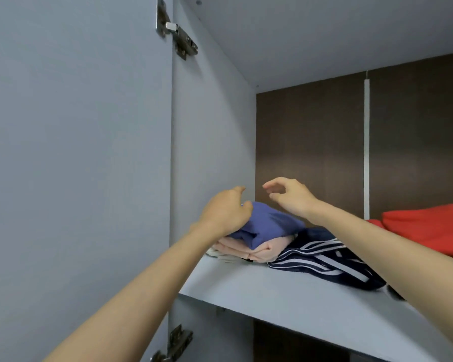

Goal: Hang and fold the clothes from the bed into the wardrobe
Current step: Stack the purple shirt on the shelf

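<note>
Up on wardrobe shelf [272, 291]: folded blue garment [270, 223] tops pink pile [262, 250], near left wall. Left hand [225, 212] rests on its left end, fingers loosely bent. Right hand [290, 194] hovers above, relaxed, empty. Navy striped garment [322, 259] alongside; red garment [429, 228] further right.

Two bare arms, nothing fancy

Left hand [224, 214] and right hand [292, 195] are both bare, wrists too, and the left forearm [141, 291] and right forearm [377, 244] are uncovered right down to where the shot cuts them off.
</note>
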